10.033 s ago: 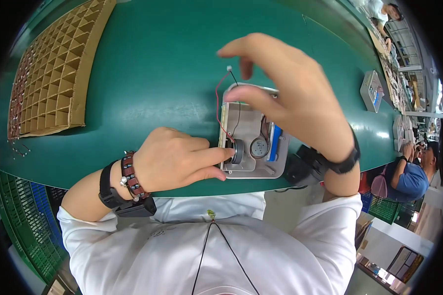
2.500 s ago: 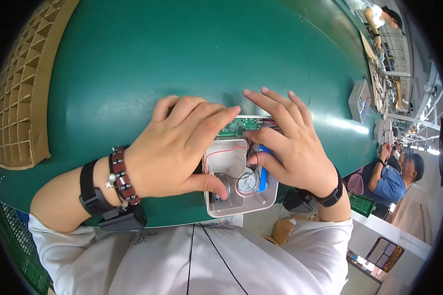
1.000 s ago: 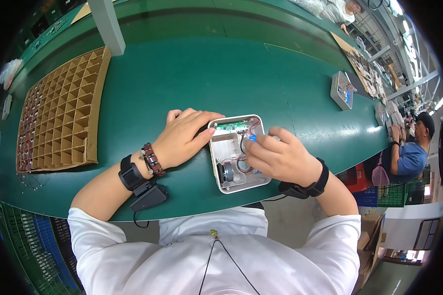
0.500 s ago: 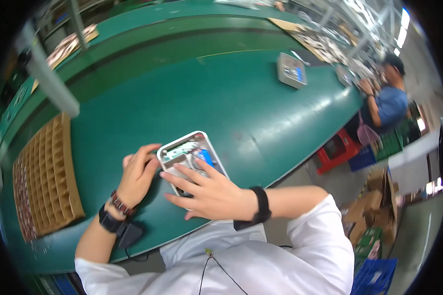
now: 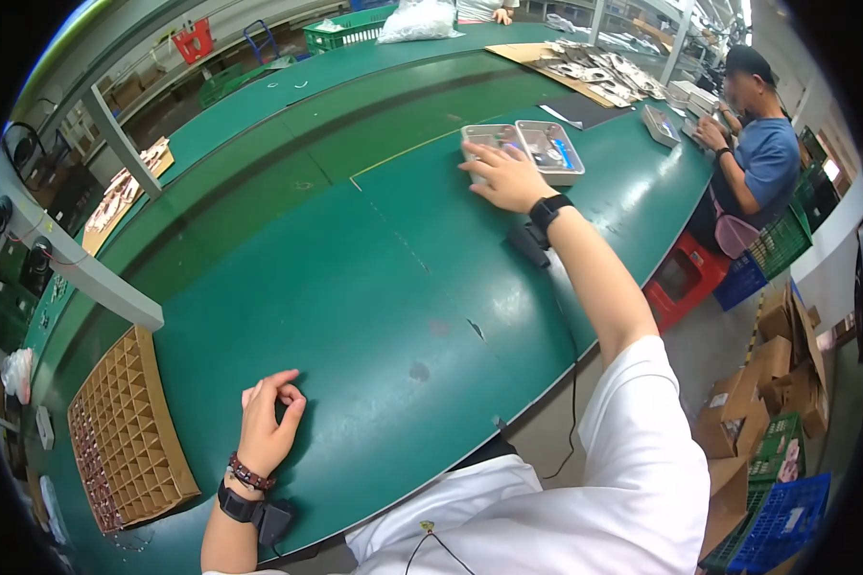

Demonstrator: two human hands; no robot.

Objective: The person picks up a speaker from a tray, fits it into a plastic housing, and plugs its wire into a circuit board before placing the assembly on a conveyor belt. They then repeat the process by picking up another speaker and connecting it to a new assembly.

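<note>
At the far side of the green table, my right hand [image 5: 510,180] lies over a pale rectangular case [image 5: 489,127], fingers spread and touching it. The hand covers much of the case's inside. Right beside it stands a second open case [image 5: 566,178], with a blue part and other small components inside. My left hand [image 5: 270,422] rests on the near left of the table, fingers loosely bent and apart, with nothing visible in them.
A cardboard divider tray [image 5: 134,422] with small parts along one side lies at the left, near a grey post [image 5: 96,273]. A dark mat [image 5: 590,111] and a board of metal parts [image 5: 599,72] lie beyond the cases. A co-worker [image 5: 762,144] sits at the right.
My right hand has moved forward and right with the case, from near me to beside the second case. My left hand has come off the case and stays near the table's front.
</note>
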